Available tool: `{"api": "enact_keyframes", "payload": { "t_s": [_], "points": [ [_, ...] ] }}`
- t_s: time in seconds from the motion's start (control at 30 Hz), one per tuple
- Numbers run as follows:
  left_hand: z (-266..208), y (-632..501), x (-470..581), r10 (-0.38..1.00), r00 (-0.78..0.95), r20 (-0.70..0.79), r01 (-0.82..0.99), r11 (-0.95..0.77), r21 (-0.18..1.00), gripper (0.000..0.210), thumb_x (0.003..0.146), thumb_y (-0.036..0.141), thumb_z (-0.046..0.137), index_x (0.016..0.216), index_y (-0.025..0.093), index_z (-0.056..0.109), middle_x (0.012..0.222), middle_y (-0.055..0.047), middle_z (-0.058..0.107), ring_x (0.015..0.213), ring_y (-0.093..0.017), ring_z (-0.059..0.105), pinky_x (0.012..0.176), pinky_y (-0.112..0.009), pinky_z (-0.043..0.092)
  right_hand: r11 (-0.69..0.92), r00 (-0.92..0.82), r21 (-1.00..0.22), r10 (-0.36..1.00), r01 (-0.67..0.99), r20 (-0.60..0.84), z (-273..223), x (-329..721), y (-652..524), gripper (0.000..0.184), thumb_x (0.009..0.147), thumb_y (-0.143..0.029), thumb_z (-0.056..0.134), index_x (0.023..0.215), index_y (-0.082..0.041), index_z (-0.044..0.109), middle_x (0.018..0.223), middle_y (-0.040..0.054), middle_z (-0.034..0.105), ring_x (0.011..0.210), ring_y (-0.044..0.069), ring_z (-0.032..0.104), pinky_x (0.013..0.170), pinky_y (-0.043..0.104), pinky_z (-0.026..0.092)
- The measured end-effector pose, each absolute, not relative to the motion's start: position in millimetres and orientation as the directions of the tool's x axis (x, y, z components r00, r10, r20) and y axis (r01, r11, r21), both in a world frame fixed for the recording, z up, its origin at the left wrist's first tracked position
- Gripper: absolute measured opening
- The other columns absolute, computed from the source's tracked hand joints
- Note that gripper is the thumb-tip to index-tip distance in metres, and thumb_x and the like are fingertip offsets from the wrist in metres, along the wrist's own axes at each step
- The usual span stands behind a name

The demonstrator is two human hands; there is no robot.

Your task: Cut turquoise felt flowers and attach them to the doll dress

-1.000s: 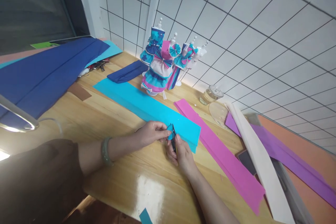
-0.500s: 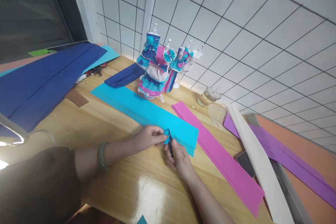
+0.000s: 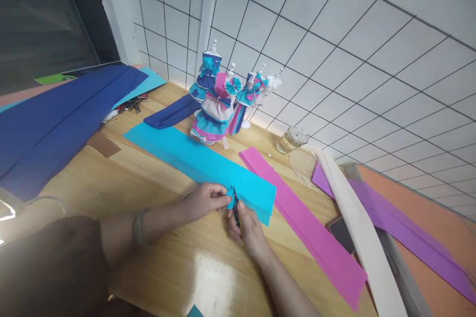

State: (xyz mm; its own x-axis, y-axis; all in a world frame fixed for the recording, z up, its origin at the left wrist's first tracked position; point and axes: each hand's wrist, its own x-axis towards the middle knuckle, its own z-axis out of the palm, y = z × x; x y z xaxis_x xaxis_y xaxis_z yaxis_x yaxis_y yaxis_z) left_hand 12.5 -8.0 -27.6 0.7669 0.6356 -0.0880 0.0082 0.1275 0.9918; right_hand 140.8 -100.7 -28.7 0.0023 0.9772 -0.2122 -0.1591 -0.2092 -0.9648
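My left hand (image 3: 210, 200) pinches a small piece of blue crepe paper (image 3: 231, 198) between thumb and fingers. Closed round a pair of small dark scissors (image 3: 235, 212) is my right hand (image 3: 247, 230); the blades point away from me, at the edge of the small piece. Behind both hands a long turquoise crepe paper strip (image 3: 201, 158) lies slantwise on the wooden table (image 3: 159, 267). To its right is a folded pink strip (image 3: 308, 228). My fingers partly hide the scissor handles.
Miniature dress forms in paper dresses (image 3: 213, 109) stand near the tiled wall. A glass cup (image 3: 292, 139) is right of them. White (image 3: 360, 228) and purple strips (image 3: 394, 218) lie over a phone (image 3: 341, 234) at right. Dark blue sheets (image 3: 67, 119) cover the left side.
The view has shifted slightly, so everything sits a little further left and lower. The scissor blades have parted a bit at the small blue piece, which both hands still hold close together.
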Motion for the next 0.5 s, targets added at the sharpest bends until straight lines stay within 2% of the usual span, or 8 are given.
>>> {"api": "enact_keyframes", "payload": {
  "t_s": [0.23, 0.5],
  "points": [
    [-29.9, -9.9, 15.0, 0.665, 0.738, -0.114, 0.01, 0.159, 0.987, 0.028, 0.076, 0.038, 0.052, 0.06, 0.015, 0.05, 0.056, 0.003, 0.05, 0.058, -0.009, 0.047, 0.057, -0.022, 0.036, -0.179, 0.004, -0.971, 0.983, -0.159, -0.182, -26.0, 138.1, -97.3, 0.053, 0.087, -0.054, 0.028, 0.049, -0.018, 0.038, 0.036, -0.0072, 0.028, 0.03, 0.005, 0.026, 0.035, 0.021, 0.021],
    [-30.9, -11.4, 16.5, 0.666, 0.73, -0.153, 0.026, 0.197, 0.98, 0.03, 0.075, 0.042, 0.052, 0.063, 0.015, 0.05, 0.06, 0.002, 0.053, 0.061, -0.01, 0.049, 0.061, -0.023, 0.038, -0.154, 0.058, -0.979, 0.985, -0.131, -0.162, -25.4, 133.3, -96.7, 0.056, 0.088, -0.053, 0.025, 0.045, -0.018, 0.036, 0.036, -0.0063, 0.028, 0.03, 0.006, 0.026, 0.036, 0.022, 0.021]
  ]
}}
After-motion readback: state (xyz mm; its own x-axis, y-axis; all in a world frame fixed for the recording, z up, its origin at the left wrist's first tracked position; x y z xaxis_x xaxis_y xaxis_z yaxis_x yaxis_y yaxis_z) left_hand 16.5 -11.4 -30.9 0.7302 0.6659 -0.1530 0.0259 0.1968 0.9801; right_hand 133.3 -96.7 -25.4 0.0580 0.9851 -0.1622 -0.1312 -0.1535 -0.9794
